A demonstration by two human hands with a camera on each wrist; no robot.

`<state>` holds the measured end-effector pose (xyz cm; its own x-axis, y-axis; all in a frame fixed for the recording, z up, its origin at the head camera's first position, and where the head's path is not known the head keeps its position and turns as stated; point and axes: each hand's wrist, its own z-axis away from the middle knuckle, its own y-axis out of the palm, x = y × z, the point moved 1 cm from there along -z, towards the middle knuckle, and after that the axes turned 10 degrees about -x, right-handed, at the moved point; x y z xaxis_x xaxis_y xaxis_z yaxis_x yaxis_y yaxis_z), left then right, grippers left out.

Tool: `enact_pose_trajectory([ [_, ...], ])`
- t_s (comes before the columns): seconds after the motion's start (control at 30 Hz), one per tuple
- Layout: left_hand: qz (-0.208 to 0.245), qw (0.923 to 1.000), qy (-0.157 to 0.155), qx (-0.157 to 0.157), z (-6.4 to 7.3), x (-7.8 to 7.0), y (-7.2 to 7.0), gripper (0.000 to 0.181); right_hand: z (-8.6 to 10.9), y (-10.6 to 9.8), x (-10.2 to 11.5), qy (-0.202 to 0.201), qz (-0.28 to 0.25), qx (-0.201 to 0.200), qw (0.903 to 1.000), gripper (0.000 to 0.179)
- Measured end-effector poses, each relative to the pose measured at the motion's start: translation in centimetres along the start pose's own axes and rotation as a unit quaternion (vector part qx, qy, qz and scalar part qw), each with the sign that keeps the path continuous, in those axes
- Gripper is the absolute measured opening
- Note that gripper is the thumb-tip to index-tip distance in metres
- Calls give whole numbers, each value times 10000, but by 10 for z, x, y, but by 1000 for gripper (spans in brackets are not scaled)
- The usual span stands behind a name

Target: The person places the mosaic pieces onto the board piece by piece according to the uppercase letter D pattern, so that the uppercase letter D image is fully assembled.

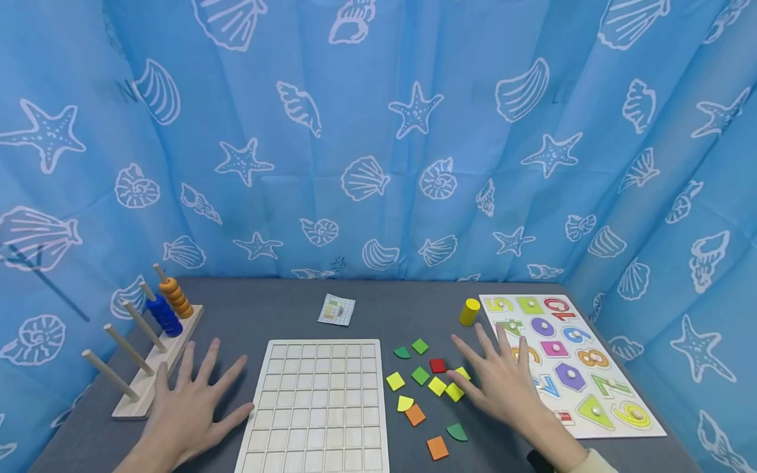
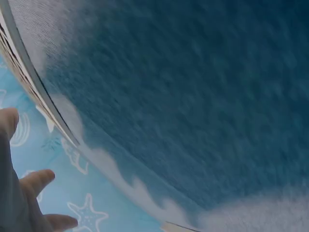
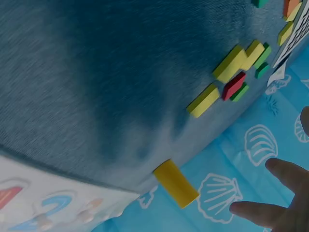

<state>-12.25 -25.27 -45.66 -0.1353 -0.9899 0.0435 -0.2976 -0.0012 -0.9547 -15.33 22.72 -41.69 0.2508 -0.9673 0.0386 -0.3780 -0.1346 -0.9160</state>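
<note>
Checking the head view from my end, I find both hands bare of any object. The left hand (image 1: 192, 410) lies palm down over the table's (image 1: 242, 312) near left part, fingers spread apart, between the peg stand (image 1: 144, 389) and the grid board (image 1: 319, 397). The right hand (image 1: 499, 381) has its fingers apart too, near the number puzzle (image 1: 653, 430); whether its thumb touches a yellow tile (image 1: 455, 392) I can't tell.

The grid board sits at the table's near edge, running out of frame, with the loose tiles along its right edge. No piece sits in the cells I can see, so I judge the laying-out not begun and every tile left to place. A small printed card (image 1: 336, 310) with a coloured pattern lies beyond the board's far edge, perhaps as a guide.

The board is pale wood, cut into shallow squares. The tiles are flat but thick: squares like the red one (image 1: 437, 365) and the orange one (image 1: 437, 448), plus green quarter-rounds (image 1: 457, 431). A smooth yellow cylinder (image 1: 470, 312) stands by the puzzle's far left corner. Ringed blue beads (image 1: 164, 315) and orange beads (image 1: 176, 297) fill two pegs of the stand; three are bare. The dark tabletop looks woven.
</note>
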Motion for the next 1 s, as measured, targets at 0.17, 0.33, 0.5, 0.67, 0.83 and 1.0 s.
enact_pose_trajectory([
  [0.17, 402, 9987, 16, 301, 2, -8, 0, 90, -5, 0, 10, -39, -251, 194, 9995, 61],
  [0.33, 1048, 9896, 66, 983, 2, -13, -2, 95, -11, 1, 20, -150, -566, 408, 9975, 58],
  [0.5, 1717, 9717, 149, 1615, 5, -15, -1, 96, -17, 5, 29, -304, -881, 861, 9919, 58],
  [0.67, 2043, 9555, 154, 2122, 7, -17, 2, 100, -21, 13, 35, -716, -1302, 1185, 9818, 51],
  [0.83, 2127, 9455, 36, 2464, 9, -19, 3, 105, -23, 18, 40, -1050, -1530, 1351, 9733, 45],
  [1.0, 2121, 9429, 76, 2567, 11, -19, 4, 108, -27, 23, 43, -1036, -1595, 1680, 9673, 43],
])
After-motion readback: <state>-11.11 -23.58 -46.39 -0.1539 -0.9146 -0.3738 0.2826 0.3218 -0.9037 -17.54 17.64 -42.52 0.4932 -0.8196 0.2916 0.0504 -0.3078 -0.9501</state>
